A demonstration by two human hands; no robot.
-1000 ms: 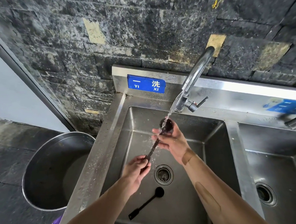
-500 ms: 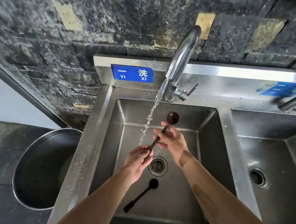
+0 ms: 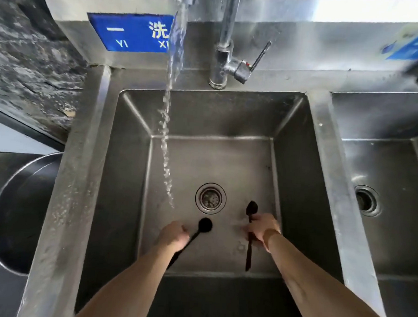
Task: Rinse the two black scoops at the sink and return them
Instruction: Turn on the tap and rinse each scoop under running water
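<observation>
scoops [image 3: 205, 224] low in sink [image 3: 323, 179] — walls close

Left basin [image 3: 129, 178] of a steel double sink, floor wet. Drain strainer [image 3: 210, 198] sits just past centre toward 6 o'clock. Two black scoops down at the basin floor: left scoop [image 3: 203, 227] at 7 o'clock of the drain, bowl toward the drain, handle running off to 7; right scoop [image 3: 251, 210] at 4 o'clock, bowl just beside the drain, handle pointing to 6. Water stream [image 3: 166, 141] lands at 9 o'clock of the drain. Second basin [image 3: 382, 162] at 3 o'clock, own drain [image 3: 366, 200].
</observation>
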